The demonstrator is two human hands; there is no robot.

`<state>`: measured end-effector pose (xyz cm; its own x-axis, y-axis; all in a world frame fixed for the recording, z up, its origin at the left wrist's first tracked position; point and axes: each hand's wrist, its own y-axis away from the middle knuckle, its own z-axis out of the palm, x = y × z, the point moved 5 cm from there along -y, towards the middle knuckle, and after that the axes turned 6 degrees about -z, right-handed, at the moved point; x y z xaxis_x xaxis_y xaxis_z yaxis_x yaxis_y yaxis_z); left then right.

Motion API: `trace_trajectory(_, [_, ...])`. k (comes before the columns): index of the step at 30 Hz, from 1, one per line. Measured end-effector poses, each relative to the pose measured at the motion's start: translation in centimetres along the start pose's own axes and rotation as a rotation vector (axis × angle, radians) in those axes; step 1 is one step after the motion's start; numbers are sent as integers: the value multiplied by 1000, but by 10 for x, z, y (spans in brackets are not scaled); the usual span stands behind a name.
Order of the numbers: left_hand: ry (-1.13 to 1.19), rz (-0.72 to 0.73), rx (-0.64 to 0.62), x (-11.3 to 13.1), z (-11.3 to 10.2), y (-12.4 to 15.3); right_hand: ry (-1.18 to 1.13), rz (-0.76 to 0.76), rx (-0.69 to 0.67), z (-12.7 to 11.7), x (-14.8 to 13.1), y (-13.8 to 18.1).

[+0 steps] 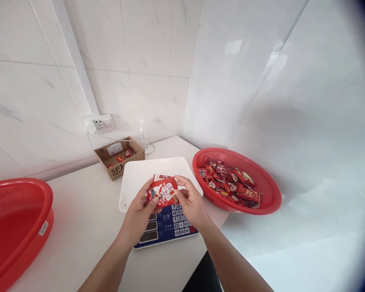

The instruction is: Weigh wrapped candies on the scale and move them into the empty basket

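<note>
Between my hands is a red printed snack packet (167, 191), held over the front of a digital weighing scale (162, 229). My left hand (141, 209) is closed on the packet's left end, thumb on top. On its right end, my right hand (191, 199) pinches with thumb and fingers. A paler printed edge shows behind the packet; whether it is a second packet I cannot tell. The scale's white tray (136, 174) lies beneath and beyond my hands. Part of its blue keypad panel is covered by them.
Right of the scale, a red plastic basket (270, 184) holds many small red packets (225, 178). At the left stands another red basket (21, 239). A cardboard box (118, 170) with several red packets, a clear bottle (142, 136) and a wall socket (100, 124) are at the back.
</note>
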<state>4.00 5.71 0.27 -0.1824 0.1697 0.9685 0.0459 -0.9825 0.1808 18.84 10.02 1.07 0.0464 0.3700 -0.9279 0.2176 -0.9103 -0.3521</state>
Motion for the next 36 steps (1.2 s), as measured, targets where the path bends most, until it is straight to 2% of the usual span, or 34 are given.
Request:
trace_trajectory(4, [27,-36,-14,2,3,2,-22,24,12,-4,0,1])
trace_trajectory(8, [6,10,6,6,1,3,20,25,32,-13,-4,0])
trace_trajectory(11, [-169,84,92,11,-5,3,29,18,5,-17,-11,-1])
trace_trajectory(14, [-324,66,30,10,0,4,57,2,-43,-17,-19,1])
trace_trajectory(18, [-118,-12,-95,5,11,7,40,-5,-58,-15,-23,3])
trace_trajectory(23, [106,-30,-55,1,11,7,-111,36,-13,-18,-20,2])
trace_trajectory(27, [232,-15,-42,2,9,6,-241,86,-84,-15,-11,4])
trace_trajectory(31, [276,-7,-38,2,10,6,-325,172,-185,-8,-4,8])
trace_trajectory(36, [225,-47,-57,0,11,6,-177,132,-170,-12,-6,6])
